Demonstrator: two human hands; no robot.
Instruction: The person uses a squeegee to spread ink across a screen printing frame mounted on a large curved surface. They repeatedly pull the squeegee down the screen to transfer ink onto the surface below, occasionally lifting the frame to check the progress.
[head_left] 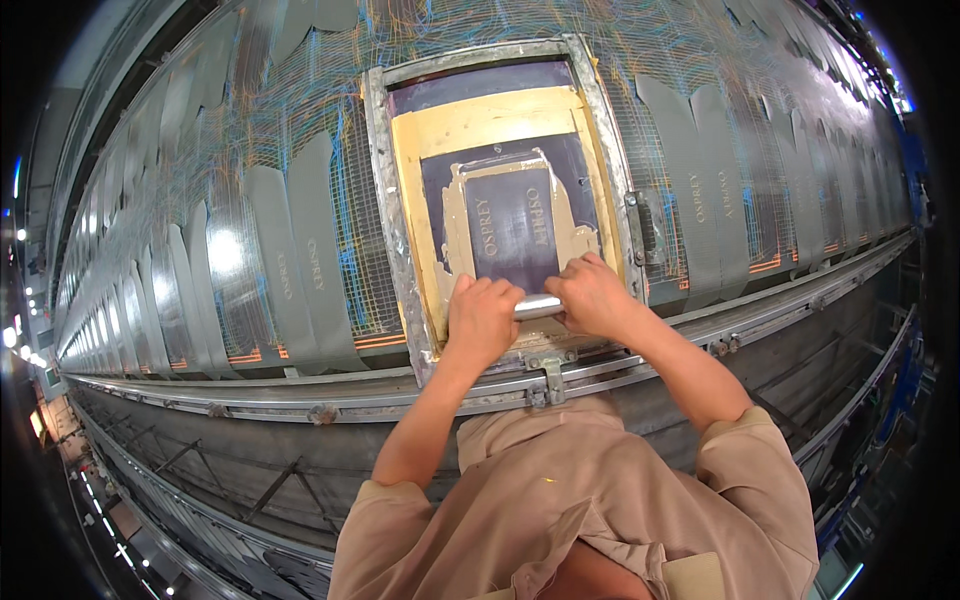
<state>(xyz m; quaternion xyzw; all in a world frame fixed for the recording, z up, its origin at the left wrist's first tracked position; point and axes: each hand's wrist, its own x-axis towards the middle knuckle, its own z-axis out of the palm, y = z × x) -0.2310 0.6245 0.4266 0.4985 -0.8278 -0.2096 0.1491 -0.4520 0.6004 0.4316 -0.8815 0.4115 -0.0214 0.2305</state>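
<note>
A screen-printing frame (383, 160) with a scuffed metal rim lies flat on the long table in front of me. Yellow tape (500, 118) borders its dark purple mesh (515, 200), where pale lettering shows and beige ink is smeared around the middle. Across the frame's near part sits a squeegee with a silver bar (538, 306). My left hand (484, 318) is closed over its left end, and my right hand (597, 290) grips the right end. Both sets of fingers curl over the bar, hiding its ends; its lower edge is mostly hidden too.
Rows of grey cut pieces (702, 190) with pale printing lie on the table at both sides, over a surface of colored grid lines (370, 230). A metal rail (270, 402) runs along the near edge, with a bracket (548, 375) at the frame. My body is close to it.
</note>
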